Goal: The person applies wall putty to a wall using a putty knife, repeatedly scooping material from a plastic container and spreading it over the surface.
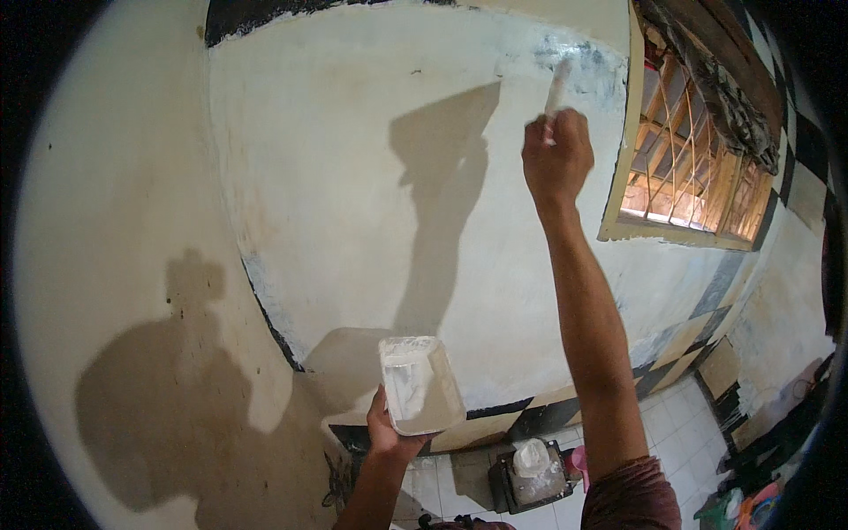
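My right hand (556,155) is raised high against the white wall (336,177), closed round the handle of a pale brush-like tool (557,84), blurred, at a patch of fresh white over dark blotches beside the window frame. My left hand (386,428), lower down, grips a rectangular white container (420,384) with pale paint or paste inside. Shadows of my arm, the tool and my head fall on the walls.
A barred window (680,159) with dark hanging material is at the upper right. Checkered bands edge the wall. Below, a dark stand (508,490) holding a white tub (531,458) and a pink item (579,464) is on the tiled floor (671,424). Colourful items lie lower right.
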`<state>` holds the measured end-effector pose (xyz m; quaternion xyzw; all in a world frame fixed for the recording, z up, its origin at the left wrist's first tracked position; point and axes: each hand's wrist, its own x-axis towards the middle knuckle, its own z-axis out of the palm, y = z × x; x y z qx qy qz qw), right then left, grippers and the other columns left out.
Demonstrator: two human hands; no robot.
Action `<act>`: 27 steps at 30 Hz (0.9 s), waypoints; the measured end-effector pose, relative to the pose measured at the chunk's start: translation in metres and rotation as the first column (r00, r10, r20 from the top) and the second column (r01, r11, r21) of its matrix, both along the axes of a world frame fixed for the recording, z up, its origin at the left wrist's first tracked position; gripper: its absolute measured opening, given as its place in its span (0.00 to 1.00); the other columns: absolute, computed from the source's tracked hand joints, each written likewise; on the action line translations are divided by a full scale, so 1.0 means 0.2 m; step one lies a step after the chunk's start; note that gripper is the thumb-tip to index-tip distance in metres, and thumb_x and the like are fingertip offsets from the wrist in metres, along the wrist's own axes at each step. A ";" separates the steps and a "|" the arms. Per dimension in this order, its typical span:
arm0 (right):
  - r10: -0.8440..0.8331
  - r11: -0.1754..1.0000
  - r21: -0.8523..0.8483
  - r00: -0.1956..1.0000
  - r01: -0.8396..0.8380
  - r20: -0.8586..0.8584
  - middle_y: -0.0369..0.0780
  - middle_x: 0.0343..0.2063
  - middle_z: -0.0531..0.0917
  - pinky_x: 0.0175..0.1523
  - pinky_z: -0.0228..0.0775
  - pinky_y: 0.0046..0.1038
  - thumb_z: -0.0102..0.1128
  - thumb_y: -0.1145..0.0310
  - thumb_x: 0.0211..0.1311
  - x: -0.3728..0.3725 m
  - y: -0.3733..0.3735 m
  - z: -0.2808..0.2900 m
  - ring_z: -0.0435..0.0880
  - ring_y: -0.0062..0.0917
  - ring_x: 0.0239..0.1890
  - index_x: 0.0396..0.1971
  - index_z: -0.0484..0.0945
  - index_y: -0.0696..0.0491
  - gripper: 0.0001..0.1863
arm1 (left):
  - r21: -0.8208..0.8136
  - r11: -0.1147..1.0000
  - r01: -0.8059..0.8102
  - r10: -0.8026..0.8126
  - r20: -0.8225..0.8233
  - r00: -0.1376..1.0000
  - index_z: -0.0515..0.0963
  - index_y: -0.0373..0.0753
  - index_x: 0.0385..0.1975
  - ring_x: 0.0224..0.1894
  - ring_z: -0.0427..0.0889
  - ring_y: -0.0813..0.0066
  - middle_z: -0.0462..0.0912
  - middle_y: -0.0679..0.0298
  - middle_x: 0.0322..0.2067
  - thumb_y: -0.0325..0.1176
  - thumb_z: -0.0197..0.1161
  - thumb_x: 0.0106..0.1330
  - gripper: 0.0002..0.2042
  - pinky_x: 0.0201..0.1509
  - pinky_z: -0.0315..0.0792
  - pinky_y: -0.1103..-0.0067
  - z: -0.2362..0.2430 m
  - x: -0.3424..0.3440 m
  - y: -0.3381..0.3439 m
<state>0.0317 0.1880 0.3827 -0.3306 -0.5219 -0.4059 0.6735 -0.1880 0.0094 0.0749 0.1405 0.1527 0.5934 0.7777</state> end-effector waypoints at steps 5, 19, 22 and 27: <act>-0.322 0.946 0.093 0.856 0.312 0.406 0.37 0.29 0.77 0.33 0.73 0.37 0.62 0.67 0.54 0.06 0.22 0.19 0.79 0.34 0.34 0.32 0.72 0.50 0.08 | 0.096 0.995 0.013 -0.019 0.065 0.998 0.64 0.49 0.66 0.56 0.78 0.47 0.74 0.58 0.59 0.60 0.43 0.68 0.31 0.45 0.77 0.44 -0.02 -0.06 -0.04; 0.116 0.753 -0.588 0.820 0.295 0.560 0.40 0.36 0.84 0.43 0.75 0.40 0.59 0.70 0.56 -0.06 0.13 0.07 0.83 0.41 0.39 0.32 0.81 0.46 0.05 | 0.101 0.995 -0.003 -0.012 0.146 0.989 0.64 0.44 0.66 0.58 0.75 0.45 0.72 0.53 0.59 0.57 0.42 0.69 0.31 0.51 0.73 0.40 -0.02 -0.15 -0.06; 0.034 0.854 -0.469 0.876 0.225 0.481 0.43 0.32 0.83 0.43 0.74 0.41 0.55 0.73 0.55 0.01 0.11 -0.14 0.82 0.42 0.38 0.35 0.80 0.47 0.08 | 0.138 0.990 -0.004 -0.018 0.158 0.987 0.65 0.43 0.65 0.58 0.75 0.47 0.73 0.54 0.59 0.54 0.44 0.70 0.29 0.53 0.74 0.43 -0.03 -0.14 -0.05; -0.085 0.808 -0.582 0.995 0.097 0.049 0.53 0.31 0.82 0.43 0.72 0.50 0.54 0.71 0.59 0.08 -0.11 0.16 0.81 0.53 0.37 0.35 0.73 0.54 0.06 | 0.048 0.999 -0.011 0.008 0.066 0.998 0.67 0.50 0.64 0.57 0.76 0.48 0.75 0.58 0.58 0.60 0.43 0.68 0.30 0.50 0.73 0.42 -0.04 -0.15 -0.09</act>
